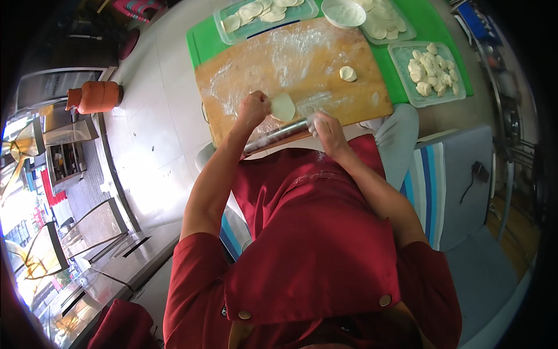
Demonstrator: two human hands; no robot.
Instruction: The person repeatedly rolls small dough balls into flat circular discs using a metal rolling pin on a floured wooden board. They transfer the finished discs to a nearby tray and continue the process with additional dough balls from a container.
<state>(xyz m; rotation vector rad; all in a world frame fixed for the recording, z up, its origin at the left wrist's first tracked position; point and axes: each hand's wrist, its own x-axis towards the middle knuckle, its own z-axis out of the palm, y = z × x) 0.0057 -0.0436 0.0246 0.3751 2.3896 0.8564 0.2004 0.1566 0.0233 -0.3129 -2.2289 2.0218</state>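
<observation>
A thin round dough wrapper [283,107] is at the near part of a floured wooden board [362,48]. My left hand [254,109] is at the wrapper's left edge, its curled fingers pinching that edge. My right hand [328,133] grips the right end of a floured rolling pin [279,133], which slants along the board's near edge. Part of the pin's left end passes behind my left forearm. Farther right on the board sits a small flattened dough piece [348,73].
A plastic tray [436,102] of dough pieces stands right of the board on the green table [388,70]. Behind are a white bowl [344,13] of flour and trays of wrappers [250,11]. An orange gas cylinder [98,97] is on the floor at left.
</observation>
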